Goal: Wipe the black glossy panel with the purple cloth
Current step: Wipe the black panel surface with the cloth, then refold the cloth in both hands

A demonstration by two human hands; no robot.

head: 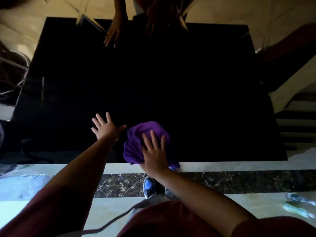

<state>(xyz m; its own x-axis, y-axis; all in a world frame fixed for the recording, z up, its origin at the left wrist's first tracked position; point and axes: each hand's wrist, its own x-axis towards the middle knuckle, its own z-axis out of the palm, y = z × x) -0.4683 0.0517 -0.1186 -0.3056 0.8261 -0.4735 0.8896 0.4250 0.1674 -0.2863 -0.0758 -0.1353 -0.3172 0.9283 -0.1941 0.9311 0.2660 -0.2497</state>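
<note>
The right hand is pressing flat, fingers spread, on the bunched purple cloth, which is lying on the near edge of the black glossy panel. The left hand is resting open, fingers splayed, on the panel just beside the cloth. Reflections of both hands are showing at the panel's far edge.

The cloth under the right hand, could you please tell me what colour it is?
The bunched cloth is purple, clearest in the head view.
</note>
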